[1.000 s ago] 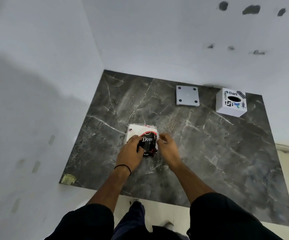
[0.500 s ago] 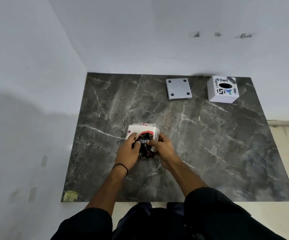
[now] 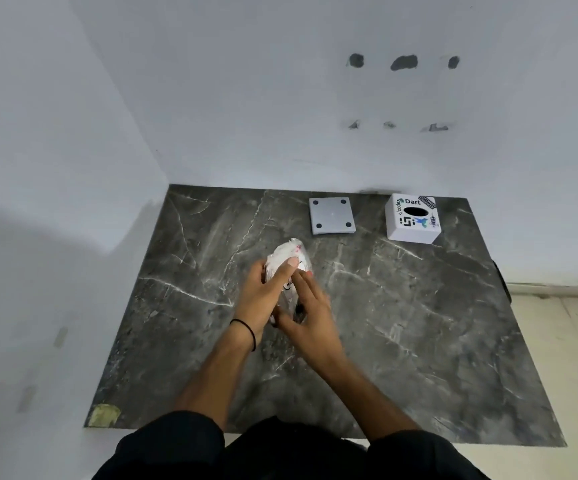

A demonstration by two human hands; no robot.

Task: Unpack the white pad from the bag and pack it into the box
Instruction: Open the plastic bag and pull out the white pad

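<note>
A crinkled white plastic bag (image 3: 289,252) with red and black print is lifted near the middle of the dark marble slab (image 3: 401,323). My left hand (image 3: 263,292) grips it from the left, thumb over its top. My right hand (image 3: 310,313) is at the bag's lower right side, fingers stretched along it, thumb under its near end. The pad inside is hidden. The white box (image 3: 413,219) with a dark oval hole on top and stickers stands at the back right of the slab.
A flat grey square plate (image 3: 331,215) with four dark corner dots lies at the back, left of the box. White walls border the slab at the left and back. Pale floor tiles lie to the right. A yellowish patch (image 3: 104,415) marks the near left corner.
The bag lay flat with its black print up; now it is turned and raised, mostly white showing. Both hands shifted their hold on it. The camera view tilted up.
</note>
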